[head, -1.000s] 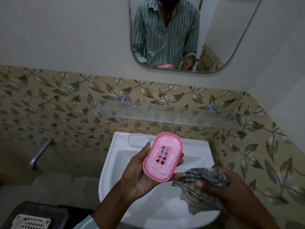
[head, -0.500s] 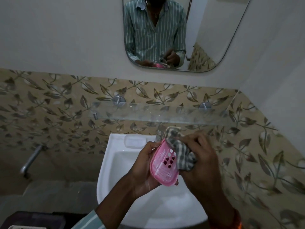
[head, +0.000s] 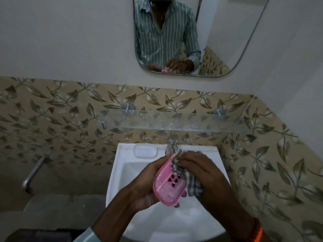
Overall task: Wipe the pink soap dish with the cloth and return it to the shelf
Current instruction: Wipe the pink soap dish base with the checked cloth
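Note:
Over the white sink, my left hand grips the pink soap dish from its left side, tilted on edge with its slotted inside facing me. My right hand presses a grey checked cloth against the dish's upper right part. The cloth covers the top end of the dish. The glass shelf runs along the tiled wall above the sink with nothing standing on it.
A white sink lies under my hands, with a tap at its back and a moulded soap recess. A metal pipe sticks out of the wall at left. A mirror hangs above. The right wall stands close.
One second ago the cloth hung in my right hand beside the dish. My right hand then brought it onto the dish and now presses it over the upper right edge.

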`<state>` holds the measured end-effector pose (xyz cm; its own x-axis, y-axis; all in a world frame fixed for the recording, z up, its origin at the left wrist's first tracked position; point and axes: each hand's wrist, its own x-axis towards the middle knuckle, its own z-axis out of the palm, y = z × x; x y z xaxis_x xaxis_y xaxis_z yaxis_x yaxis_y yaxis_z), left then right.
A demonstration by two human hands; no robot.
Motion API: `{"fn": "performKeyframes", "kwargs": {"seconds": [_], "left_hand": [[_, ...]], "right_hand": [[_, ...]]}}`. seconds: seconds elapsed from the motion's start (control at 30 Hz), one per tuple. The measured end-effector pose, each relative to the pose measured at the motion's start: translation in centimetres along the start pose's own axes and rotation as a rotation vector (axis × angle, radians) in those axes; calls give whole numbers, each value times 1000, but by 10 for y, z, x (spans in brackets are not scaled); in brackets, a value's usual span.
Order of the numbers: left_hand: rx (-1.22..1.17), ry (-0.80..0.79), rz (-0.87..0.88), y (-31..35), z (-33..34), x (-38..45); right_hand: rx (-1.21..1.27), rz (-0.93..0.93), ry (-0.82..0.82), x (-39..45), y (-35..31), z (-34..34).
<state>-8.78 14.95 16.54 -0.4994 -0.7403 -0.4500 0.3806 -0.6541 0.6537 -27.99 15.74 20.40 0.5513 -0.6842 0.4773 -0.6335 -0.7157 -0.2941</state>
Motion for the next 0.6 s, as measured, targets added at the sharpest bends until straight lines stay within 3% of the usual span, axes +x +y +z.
{"fn": "performKeyframes", "kwargs": {"seconds": [0.07, 0.13, 0.23, 0.37, 0.47, 0.6], "left_hand": [[22, 24, 15, 2, 3, -2], [-9, 15, 12, 8, 2, -2], [-71, -29, -43, 10, -2, -1], [48, 15, -11, 8, -2, -4], [63, 53, 17, 14, 2, -5], [-91, 44, -10, 16, 0, -5]], "right_hand": [[10, 60, 63, 3, -6, 5], [59, -45, 132, -3, -23, 23], [68, -233, 37, -8, -31, 36], [-83, -57, 106, 4, 5, 16], [-25, 55, 102, 0, -5, 28], [64, -120, 54, -6, -24, 48]]}}
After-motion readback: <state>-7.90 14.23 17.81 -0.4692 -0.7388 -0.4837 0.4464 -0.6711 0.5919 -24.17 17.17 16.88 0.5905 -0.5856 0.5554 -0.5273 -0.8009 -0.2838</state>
